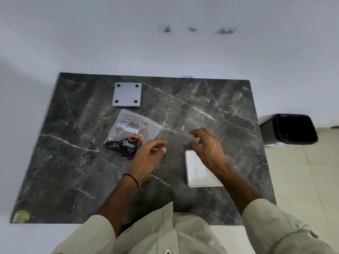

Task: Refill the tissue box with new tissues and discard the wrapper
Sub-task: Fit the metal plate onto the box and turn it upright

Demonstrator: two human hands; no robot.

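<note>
A grey marble-patterned tissue box (173,140), blurred and hard to tell from the table, stands between my hands. My left hand (148,156) touches its left edge with curled fingers. My right hand (207,145) has thumb and fingertips on its right edge. A white stack of tissues (197,173) lies on the table, partly under my right wrist. The emptied plastic wrapper (131,132), clear with a black and red "Dove" print, lies flat to the left of the box. A grey square base plate (127,94) with four black dots lies beyond the wrapper.
The dark marble table (73,162) stands against a white wall. A black waste bin (289,129) sits on the tiled floor off the table's right edge. A small yellow-green object (20,216) rests at the near left corner.
</note>
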